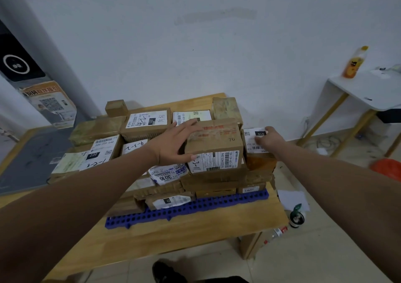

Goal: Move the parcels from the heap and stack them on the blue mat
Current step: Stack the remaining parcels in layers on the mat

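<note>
**Both hands on the stacked parcels**

The brown cardboard parcel (214, 144), pen-marked "70", tops the stack on the blue perforated plastic mat (195, 206) near the wooden table's (184, 235) front edge. The left hand (173, 144) lies open, spread against the parcel's left side. The right hand (271, 138) touches a white-labelled parcel (249, 139) reading "010"; whether it grips cannot be told. Neighbouring labels read "3016", "122" and "220".

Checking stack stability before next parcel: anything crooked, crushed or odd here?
Yes. A crumpled white soft parcel marked 3016 is squashed between brown cardboard boxes mid-stack, its label upside down. A clear plastic bottle lies on its side on the floor by the wooden table's leg.
</note>
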A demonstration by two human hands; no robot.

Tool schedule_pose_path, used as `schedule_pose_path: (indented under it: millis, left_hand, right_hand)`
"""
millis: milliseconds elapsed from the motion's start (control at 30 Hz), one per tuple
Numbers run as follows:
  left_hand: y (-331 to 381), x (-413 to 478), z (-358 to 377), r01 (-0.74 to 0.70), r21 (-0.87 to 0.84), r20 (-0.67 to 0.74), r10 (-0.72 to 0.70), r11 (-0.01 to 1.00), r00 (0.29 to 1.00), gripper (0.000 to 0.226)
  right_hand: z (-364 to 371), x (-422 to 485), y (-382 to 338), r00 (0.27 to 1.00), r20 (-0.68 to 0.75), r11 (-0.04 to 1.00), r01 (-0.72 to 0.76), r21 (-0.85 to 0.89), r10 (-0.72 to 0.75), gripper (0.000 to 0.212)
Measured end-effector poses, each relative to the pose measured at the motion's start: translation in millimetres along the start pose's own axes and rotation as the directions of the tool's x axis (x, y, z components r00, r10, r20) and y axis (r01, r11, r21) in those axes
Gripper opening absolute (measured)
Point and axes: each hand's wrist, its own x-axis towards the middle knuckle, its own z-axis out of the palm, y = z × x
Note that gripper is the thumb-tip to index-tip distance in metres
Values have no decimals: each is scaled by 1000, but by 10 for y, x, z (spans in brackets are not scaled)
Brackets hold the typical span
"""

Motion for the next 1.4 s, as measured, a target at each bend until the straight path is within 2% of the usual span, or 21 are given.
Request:
schedule_pose_path:
  millis: [133,300,400,500,700,900,1267,1400]
  left_hand:
    - [26,-11,0,17,-19,-8,-17,1000,1000,92]
    - [-6,5,3,21,-58,-22,-23,998,1000,88]
    - [-41,28,24,2,-59,-19,-3,998,1000,86]
    - [-81,45,36,5,-74,-8,-5,997,1000,93]
    - [-70,62,37,-36,-47,-18,35,998,999,103]
    - [-80,41,24,-41,-33,-15,40,999,999,102]
    - [-135,-39,29,-52,-39,-33,51,998,998,102]
    - [-105,-68,-3,-57,-56,-40,55,997,998,105]
  right_hand:
    - [-15,37,4,1000,18,999,2,34,-3,61]
    - [39,50,-33,1000,-5,1000,-17,-12,17,28]
    - [60,56,-19,1000,2,999,-30,-21,30,23]
    - [45,60,16,999,11,999,-40,13,40,20]
    - [36,68,39,999,10,997,-52,63,51,31]
    - [-6,83,67,992,-23,992,-121,24,122,55]
    - [-34,107,69,995,-28,995,-94,-33,93,53]
    - [-22,109,21,990,-137,988,-53,-144,33,62]
